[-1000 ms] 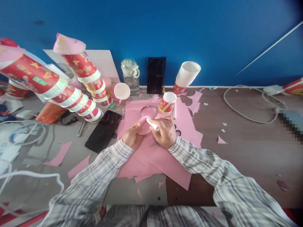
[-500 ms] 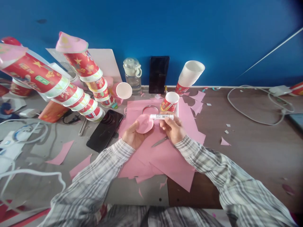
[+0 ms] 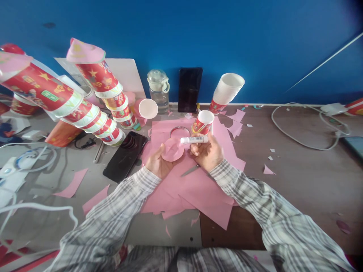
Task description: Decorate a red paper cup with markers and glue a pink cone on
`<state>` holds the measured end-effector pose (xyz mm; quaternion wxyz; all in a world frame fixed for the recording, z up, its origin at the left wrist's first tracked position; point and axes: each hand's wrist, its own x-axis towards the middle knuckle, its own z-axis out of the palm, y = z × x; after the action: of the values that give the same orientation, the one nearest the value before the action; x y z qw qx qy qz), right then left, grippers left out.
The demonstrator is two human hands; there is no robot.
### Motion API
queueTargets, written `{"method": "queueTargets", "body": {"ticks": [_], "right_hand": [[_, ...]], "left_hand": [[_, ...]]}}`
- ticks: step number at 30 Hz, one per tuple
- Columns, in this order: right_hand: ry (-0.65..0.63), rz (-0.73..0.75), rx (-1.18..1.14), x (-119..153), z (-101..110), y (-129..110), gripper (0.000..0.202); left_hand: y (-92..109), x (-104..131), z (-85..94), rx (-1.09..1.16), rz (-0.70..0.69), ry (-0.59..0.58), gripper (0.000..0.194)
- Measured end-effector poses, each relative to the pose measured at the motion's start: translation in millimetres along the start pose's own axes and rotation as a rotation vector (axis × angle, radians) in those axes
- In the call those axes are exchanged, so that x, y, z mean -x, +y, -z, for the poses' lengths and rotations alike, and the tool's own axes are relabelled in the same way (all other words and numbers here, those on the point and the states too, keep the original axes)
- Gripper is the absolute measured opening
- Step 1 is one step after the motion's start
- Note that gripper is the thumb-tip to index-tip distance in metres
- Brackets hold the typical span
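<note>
My left hand (image 3: pixel 159 162) pinches a round pink paper disc (image 3: pixel 172 149) by its left edge, thumb on top. In my right hand (image 3: pixel 208 153) is a white glue stick (image 3: pixel 195 139), held level with its left end at the disc's upper right rim. Both hands are over a pile of pink paper sheets (image 3: pixel 204 200). A pointed metal blade (image 3: pixel 189 171), probably of scissors, lies below them, its other end hidden by my right hand. Just behind the hands are a clear ring (image 3: pixel 180 131), perhaps a tape roll, and a red paper cup (image 3: pixel 203 121).
Towers of red cups with pink paper tops (image 3: pixel 93 79) lean at the left, beside a black phone (image 3: pixel 125 156). A water bottle (image 3: pixel 159 90), an upright phone (image 3: pixel 190 90) and stacked cups (image 3: pixel 227 90) line the blue wall. A white cable (image 3: pixel 300 145) lies right.
The disc has tipped slightly and sits a little lower. My right hand's fingers have shifted on the glue stick, whose left end still stays by the disc's rim.
</note>
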<state>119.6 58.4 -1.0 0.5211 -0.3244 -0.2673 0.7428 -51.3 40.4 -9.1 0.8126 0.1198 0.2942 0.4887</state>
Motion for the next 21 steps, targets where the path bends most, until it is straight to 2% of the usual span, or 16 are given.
{"method": "queueTargets", "body": {"ticks": [6, 11, 15, 21], "right_hand": [[0.003, -0.003, 0.019, 1, -4, -2, 0.025], [-0.08, -0.015, 0.121, 0, 1, 3, 0.033], [-0.156, -0.049, 0.127, -1, 2, 12, 0.03], [-0.151, -0.061, 0.15, 4, -7, 21, 0.036]], "left_hand": [[4, 3, -1.3, 0.014, -0.039, 0.033, 0.045], [3, 11, -4.0, -0.057, -0.073, -0.016, 0.051], [3, 13, -8.2, -0.108, -0.098, -0.053, 0.053], [5, 15, -11.5, -0.088, -0.071, -0.149, 0.059]]}}
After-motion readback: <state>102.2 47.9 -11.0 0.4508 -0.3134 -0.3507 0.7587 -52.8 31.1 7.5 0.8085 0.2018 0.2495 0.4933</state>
